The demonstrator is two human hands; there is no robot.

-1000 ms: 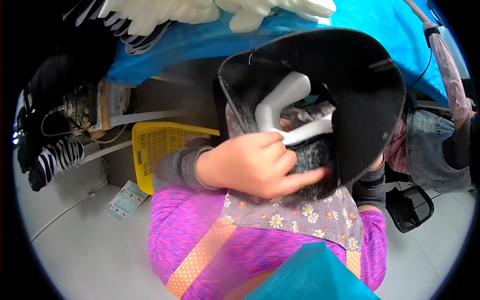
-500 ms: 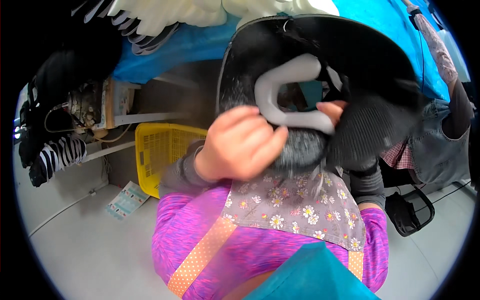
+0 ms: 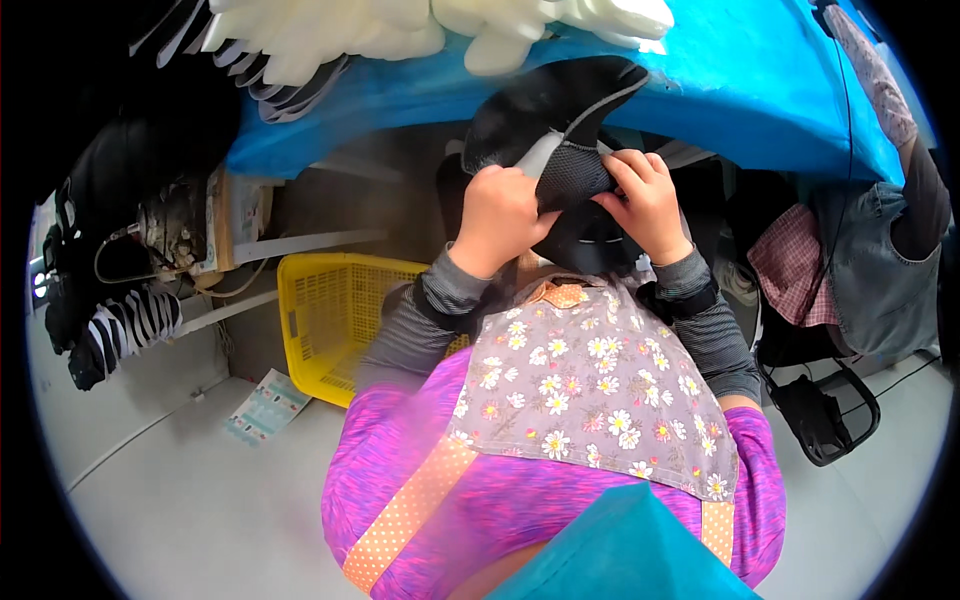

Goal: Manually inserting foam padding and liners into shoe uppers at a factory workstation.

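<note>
In front of my chest I hold a black fabric piece point(image 3: 545, 105) with a pale edge and a meshed, ribbed part. It is folded over, with a curved flap standing up toward the blue table cover. My left hand point(image 3: 500, 215) is closed on its left side, where the end of a pale foam pad point(image 3: 541, 155) sticks out above the knuckles. My right hand point(image 3: 645, 203) pinches the right side of the mesh part, thumb and fingers bent. The rest of the pad is hidden in the folds. The lower black part hangs below my hands, over the apron.
White foam pieces point(image 3: 330, 35) lie piled on the blue-covered table point(image 3: 760, 95) ahead. A yellow plastic basket point(image 3: 292, 318) stands at my left, near a printed sheet point(image 3: 268, 407) on the floor. Another person point(image 3: 880, 270) sits at the right, beside a black-framed object point(image 3: 825, 415).
The black piece was spread wide, with the curved pad in full view; now it is folded smaller and most of the pad is covered. My right hand has come into fuller view.
</note>
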